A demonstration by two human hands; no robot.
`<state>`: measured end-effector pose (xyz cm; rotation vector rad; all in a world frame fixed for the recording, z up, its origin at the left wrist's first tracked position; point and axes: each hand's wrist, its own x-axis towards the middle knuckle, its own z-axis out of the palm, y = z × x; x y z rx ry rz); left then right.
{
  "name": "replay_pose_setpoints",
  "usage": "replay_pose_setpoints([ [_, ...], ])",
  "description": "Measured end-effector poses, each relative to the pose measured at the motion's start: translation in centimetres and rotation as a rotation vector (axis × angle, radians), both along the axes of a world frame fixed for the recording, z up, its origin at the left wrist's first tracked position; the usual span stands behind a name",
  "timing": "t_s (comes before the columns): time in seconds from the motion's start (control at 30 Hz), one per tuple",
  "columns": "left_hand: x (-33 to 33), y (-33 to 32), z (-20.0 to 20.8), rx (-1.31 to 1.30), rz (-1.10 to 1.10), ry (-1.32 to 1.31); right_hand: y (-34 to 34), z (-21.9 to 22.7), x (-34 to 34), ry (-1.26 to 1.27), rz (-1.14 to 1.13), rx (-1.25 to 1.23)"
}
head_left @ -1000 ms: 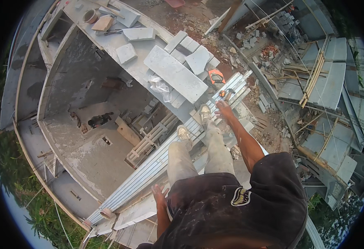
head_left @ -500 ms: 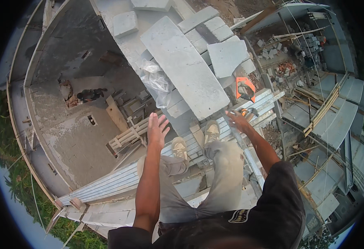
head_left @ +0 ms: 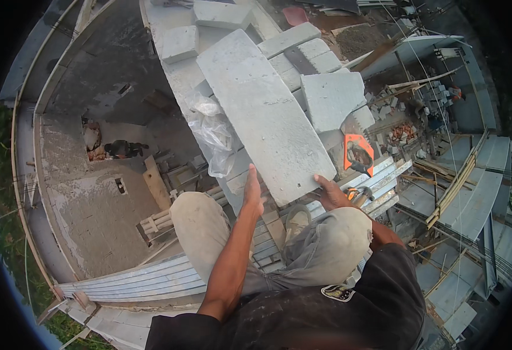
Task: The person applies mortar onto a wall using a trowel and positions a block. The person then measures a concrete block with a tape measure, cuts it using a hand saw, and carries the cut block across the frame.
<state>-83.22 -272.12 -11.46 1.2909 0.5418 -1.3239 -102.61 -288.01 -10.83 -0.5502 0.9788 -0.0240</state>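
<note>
A long pale grey lightweight concrete block lies before me on other blocks, its near end toward my knees. My left hand is beside the near left corner, fingers stretched out and holding nothing. At the near right corner is my right hand, its thumb at the block's edge and apart from the fingers; the lower fingers are partly hidden. A hand saw with an orange handle rests right of the block. A hammer lies just beyond my right hand. Left of the block is a crumpled clear plastic bag.
Smaller blocks and a broken slab sit around the long block. Ribbed metal planks run under my feet. A deep drop into a walled room opens on the left; rubble lies below on the right.
I have crouched, with my knees bent up and forward. Both hands have come in toward the near end of the long block, the right one reaching its corner.
</note>
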Motion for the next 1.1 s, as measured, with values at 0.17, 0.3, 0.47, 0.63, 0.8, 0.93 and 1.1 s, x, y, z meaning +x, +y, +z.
replay_pose_setpoints([
  [0.17,2.3,-1.2,1.4,-0.141,0.21,-0.018,-2.2,9.8,2.8,0.065,0.042,-0.149],
  [0.3,7.9,-6.2,1.8,-0.497,0.56,0.12,-4.0,16.7,5.9,0.184,0.076,-0.233],
  [0.47,13.8,-6.9,1.9,-0.668,0.377,-0.055,-0.8,18.2,7.4,0.189,0.134,-0.159],
  [0.63,13.6,-7.2,1.6,-0.663,0.33,-0.098,-0.2,14.9,5.7,0.189,0.053,-0.167],
  [0.8,12.6,-7.6,1.2,-0.642,0.31,-0.084,-0.7,16.4,5.3,0.21,0.003,-0.289],
  [0.93,6.1,-6.9,5.3,-0.666,0.393,-0.125,-4.4,19.1,0.6,0.204,0.02,-0.422],
  [1.1,0.8,-8.5,8.5,-0.646,0.294,0.054,-14.3,21.1,-2.8,0.225,0.148,-0.607],
])
